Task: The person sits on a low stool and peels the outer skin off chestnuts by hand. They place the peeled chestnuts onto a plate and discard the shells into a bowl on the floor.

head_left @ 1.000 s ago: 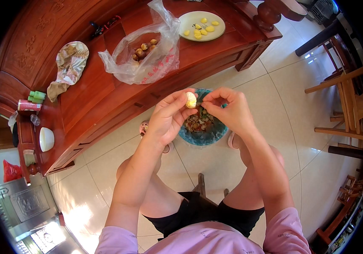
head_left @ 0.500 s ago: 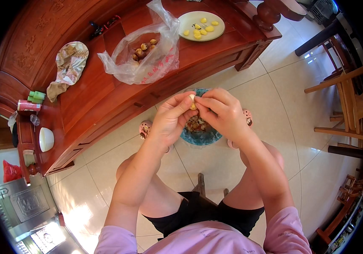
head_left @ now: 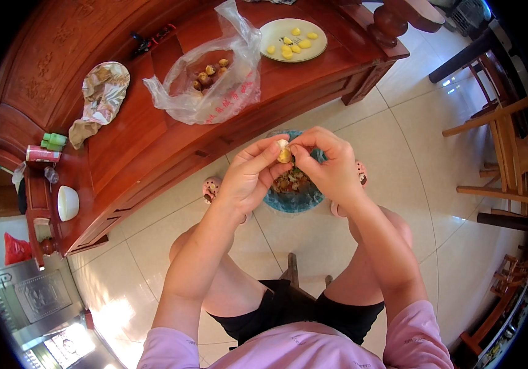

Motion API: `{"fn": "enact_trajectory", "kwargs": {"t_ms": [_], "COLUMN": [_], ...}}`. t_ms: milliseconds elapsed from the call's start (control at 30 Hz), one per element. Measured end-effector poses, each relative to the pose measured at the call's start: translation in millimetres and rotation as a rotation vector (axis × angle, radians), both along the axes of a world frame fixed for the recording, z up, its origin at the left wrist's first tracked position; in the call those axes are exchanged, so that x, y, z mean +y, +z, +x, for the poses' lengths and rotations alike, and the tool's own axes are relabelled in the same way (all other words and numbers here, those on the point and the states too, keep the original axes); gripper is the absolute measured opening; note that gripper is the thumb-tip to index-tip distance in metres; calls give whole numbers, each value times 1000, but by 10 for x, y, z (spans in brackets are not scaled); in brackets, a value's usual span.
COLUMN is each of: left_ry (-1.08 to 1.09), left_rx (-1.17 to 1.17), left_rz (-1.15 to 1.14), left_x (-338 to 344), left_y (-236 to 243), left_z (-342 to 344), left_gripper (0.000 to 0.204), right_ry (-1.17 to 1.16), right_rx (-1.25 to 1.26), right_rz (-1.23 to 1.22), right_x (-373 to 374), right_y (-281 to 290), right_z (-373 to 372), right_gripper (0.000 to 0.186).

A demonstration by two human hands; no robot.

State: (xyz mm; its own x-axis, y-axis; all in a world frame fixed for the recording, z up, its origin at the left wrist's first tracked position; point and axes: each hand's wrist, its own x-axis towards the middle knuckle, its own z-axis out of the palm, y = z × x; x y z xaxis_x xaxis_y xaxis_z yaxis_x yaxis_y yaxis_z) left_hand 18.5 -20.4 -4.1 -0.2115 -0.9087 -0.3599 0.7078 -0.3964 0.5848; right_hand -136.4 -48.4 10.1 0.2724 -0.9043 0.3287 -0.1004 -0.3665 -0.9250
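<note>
Bare right hand point(head_left: 327, 157): so a second earlier this one was off to the side over the bin; now it was back, thumb and fingers pinched on the right edge of a small, rounded, white-and-yellow-brown peeled-looking piece point(head_left: 284, 154). Couldn't tell if a flake of skin was in there too.
Bare left hand point(head_left: 248, 167): same as before, gripping the piece between thumb and fingertips.
Peeling: half a second back the right fingers covered more of it, now more of the lower face showed. Read to me like picking spot by spot, and that one wasn't finished.
Piece: up between both hands, over the round teal bin with a clear plastic liner point(head_left: 294, 202). Whitish on top, yellow to tan-brown lower down, kinda patchy.
Bin scraps point(head_left: 291, 182): brown and pale bits, below the hands.
Oval cream plate point(head_left: 314, 51): beyond the hands on the red-brown wooden bench point(head_left: 131, 135), smooth yellow pieces point(head_left: 305, 43) on it, unchanged. Way cleaner than the held one, imo.
</note>
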Motion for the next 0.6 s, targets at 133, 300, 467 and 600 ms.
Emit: {"fn": "enact_trajectory", "kwargs": {"t_ms": [133,300,467,600], "left_ry": [0,21,26,28], "left_rx": [21,29,14,18], "left_rz": [-29,-33,-45,-48], "left_x": [-17,7,-1,10], "left_y": [-9,11,-4,-9], "left_z": [36,29,9,5], "left_gripper": [25,23,22,21], "right_ry": [29,-35,-136,-160], "right_rx": [12,107,193,241], "right_rz": [-33,-204,-484,-550], "right_x": [0,24,-2,-11], "right_y": [26,9,-87,-102], "right_z": [-20,14,47,42], "right_gripper": [10,14,19,15]}}
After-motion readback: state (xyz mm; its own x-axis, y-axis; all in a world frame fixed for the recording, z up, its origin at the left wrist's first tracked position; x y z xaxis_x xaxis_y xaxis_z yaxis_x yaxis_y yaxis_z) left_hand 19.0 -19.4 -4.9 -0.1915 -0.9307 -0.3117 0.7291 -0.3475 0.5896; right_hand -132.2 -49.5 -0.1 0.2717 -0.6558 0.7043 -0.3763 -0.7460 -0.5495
